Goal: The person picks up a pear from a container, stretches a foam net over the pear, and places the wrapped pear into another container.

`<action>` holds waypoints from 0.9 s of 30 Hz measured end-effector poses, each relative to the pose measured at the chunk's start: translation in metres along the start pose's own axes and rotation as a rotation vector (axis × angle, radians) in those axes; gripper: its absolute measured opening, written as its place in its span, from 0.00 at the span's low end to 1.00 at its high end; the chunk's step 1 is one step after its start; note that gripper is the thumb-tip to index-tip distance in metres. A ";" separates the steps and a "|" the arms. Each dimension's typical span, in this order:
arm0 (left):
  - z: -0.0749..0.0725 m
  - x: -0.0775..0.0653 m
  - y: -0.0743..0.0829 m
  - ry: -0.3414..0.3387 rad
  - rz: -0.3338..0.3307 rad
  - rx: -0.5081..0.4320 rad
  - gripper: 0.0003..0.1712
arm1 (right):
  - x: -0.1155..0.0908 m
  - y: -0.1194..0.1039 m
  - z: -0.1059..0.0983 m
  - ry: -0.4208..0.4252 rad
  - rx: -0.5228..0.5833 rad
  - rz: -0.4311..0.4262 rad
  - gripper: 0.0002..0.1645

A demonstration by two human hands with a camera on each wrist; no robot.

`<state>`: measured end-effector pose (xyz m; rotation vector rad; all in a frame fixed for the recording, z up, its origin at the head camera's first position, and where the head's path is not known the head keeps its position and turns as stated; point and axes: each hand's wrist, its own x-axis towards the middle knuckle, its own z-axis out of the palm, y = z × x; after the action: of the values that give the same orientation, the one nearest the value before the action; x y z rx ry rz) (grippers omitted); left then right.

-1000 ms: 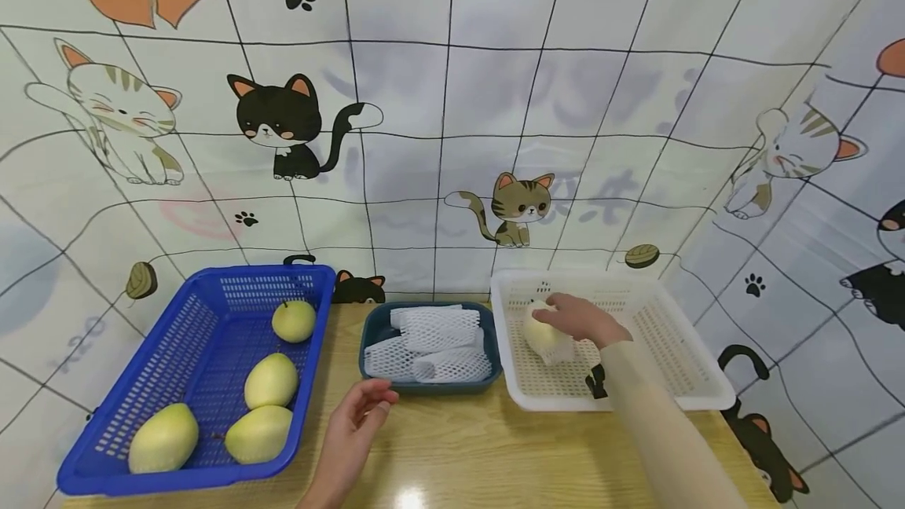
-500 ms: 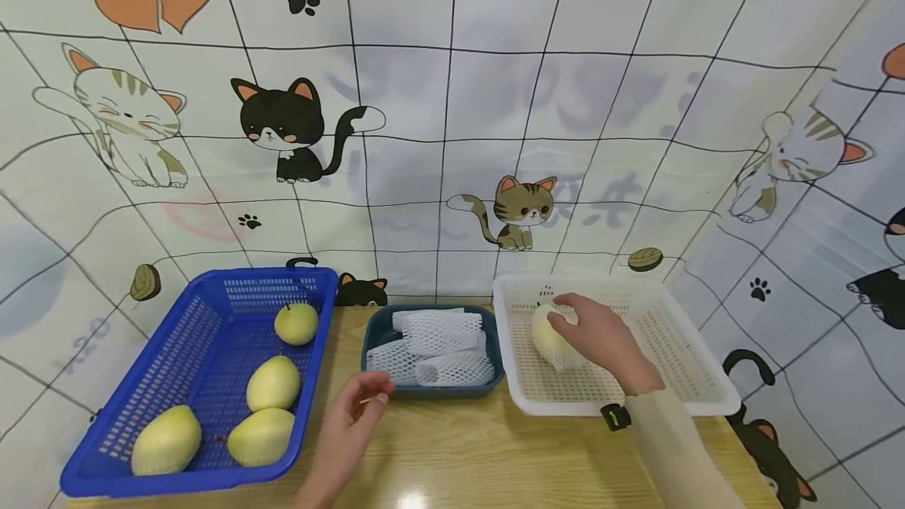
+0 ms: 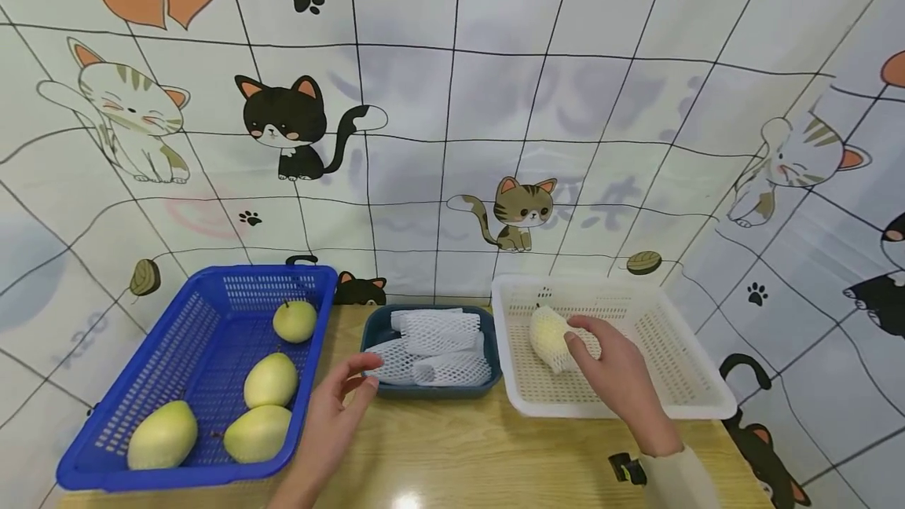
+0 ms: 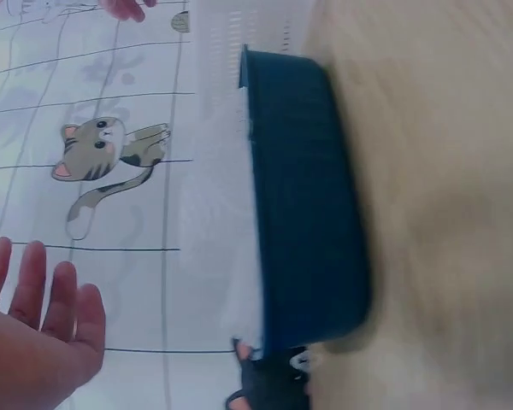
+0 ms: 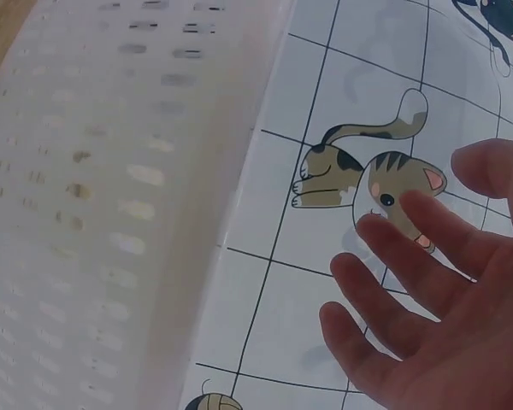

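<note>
In the head view a pear in a white foam net (image 3: 550, 338) lies in the white basket (image 3: 523, 403), at its left side. My right hand (image 3: 613, 368) is just right of it, fingers relaxed and apart; the right wrist view shows this hand (image 5: 427, 299) holding nothing. My left hand (image 3: 335, 407) hovers at the front left corner of the dark teal tray (image 3: 445, 393), its fingers loosely bent around nothing. White foam nets (image 3: 438, 332) fill that tray. From the left wrist, the hand (image 4: 43, 333) appears beside the tray's wall (image 4: 308, 196).
A blue basket (image 3: 191, 480) on the left holds several bare pears (image 3: 272, 381). All the containers stand on a wooden table (image 3: 452, 454), against a wall covering (image 3: 403, 100) printed with cats.
My right hand has let go of the netted pear and drawn back right and toward me. My left hand has shifted slightly left.
</note>
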<state>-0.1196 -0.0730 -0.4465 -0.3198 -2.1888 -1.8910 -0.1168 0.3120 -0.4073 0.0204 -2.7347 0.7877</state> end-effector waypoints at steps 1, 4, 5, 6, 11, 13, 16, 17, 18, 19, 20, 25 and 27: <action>0.000 0.002 0.002 -0.014 0.016 0.021 0.13 | -0.001 -0.001 0.001 0.005 0.009 -0.004 0.26; -0.004 0.010 0.007 -0.060 0.085 0.145 0.17 | -0.002 -0.006 0.005 0.015 0.022 -0.024 0.25; -0.006 0.014 0.009 -0.076 0.111 0.199 0.18 | -0.001 -0.007 0.006 0.014 0.022 -0.031 0.24; -0.009 0.017 0.011 -0.092 0.143 0.251 0.20 | -0.001 -0.009 0.007 0.013 0.023 -0.038 0.24; -0.027 0.035 0.025 -0.161 0.241 0.433 0.26 | 0.000 -0.014 0.007 0.004 0.010 -0.034 0.24; -0.036 0.042 0.030 -0.175 0.253 0.482 0.27 | -0.001 -0.014 0.005 0.003 0.008 -0.026 0.24; -0.059 0.049 0.032 -0.234 0.204 0.592 0.32 | -0.002 -0.014 0.006 0.002 0.014 -0.014 0.24; -0.068 0.051 0.030 -0.252 0.185 0.639 0.34 | -0.002 -0.014 0.007 -0.001 0.020 -0.008 0.24; -0.078 0.052 0.027 -0.270 0.162 0.689 0.37 | -0.003 -0.015 0.008 -0.005 0.025 -0.001 0.24; -0.089 0.053 0.023 -0.288 0.127 0.734 0.39 | -0.003 -0.016 0.010 -0.009 0.033 0.005 0.24; -0.100 0.053 0.019 -0.310 0.081 0.782 0.42 | -0.003 -0.017 0.012 -0.011 0.040 0.010 0.24; -0.146 0.053 -0.004 -0.302 -0.045 0.938 0.47 | -0.002 -0.020 0.015 -0.016 0.049 0.004 0.23; -0.160 0.053 -0.009 -0.299 -0.062 0.975 0.46 | -0.003 -0.020 0.015 -0.006 0.051 0.002 0.23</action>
<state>-0.1678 -0.2320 -0.4163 -0.3446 -3.0064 -0.6255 -0.1162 0.2873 -0.4101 0.0312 -2.7200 0.8592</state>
